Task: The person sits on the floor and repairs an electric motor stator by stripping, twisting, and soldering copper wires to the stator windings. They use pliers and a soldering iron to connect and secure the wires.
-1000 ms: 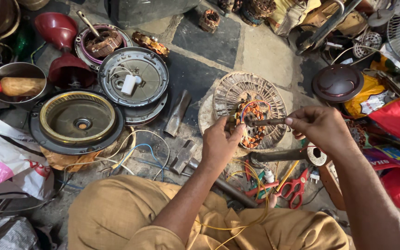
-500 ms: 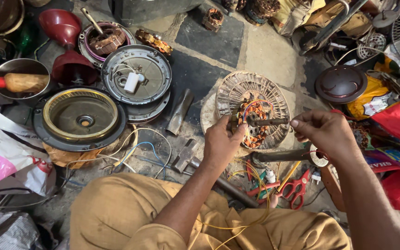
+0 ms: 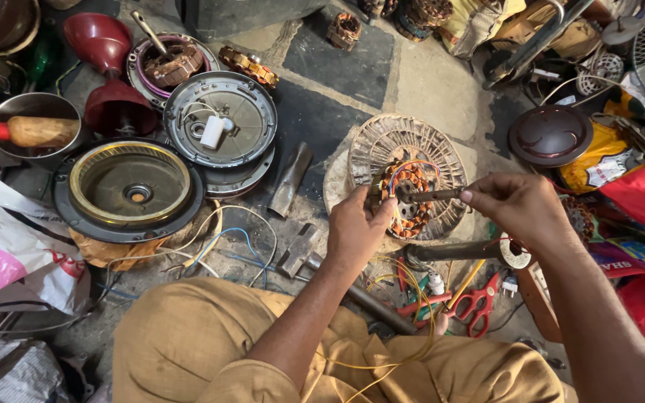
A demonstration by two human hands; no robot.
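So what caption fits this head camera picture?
Two bare hands, left hand and right hand, work on a copper-wound round motor stator.

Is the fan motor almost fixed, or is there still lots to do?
Done: the motor is opened up. Its round covers lie apart on the floor, and the copper-wound core sits bare on a wire grille. In hand: the left hand steadies the core while the right hand holds a thin metal tool at its middle. Left: probably plenty, since loose wires hang free and nothing is closed up.
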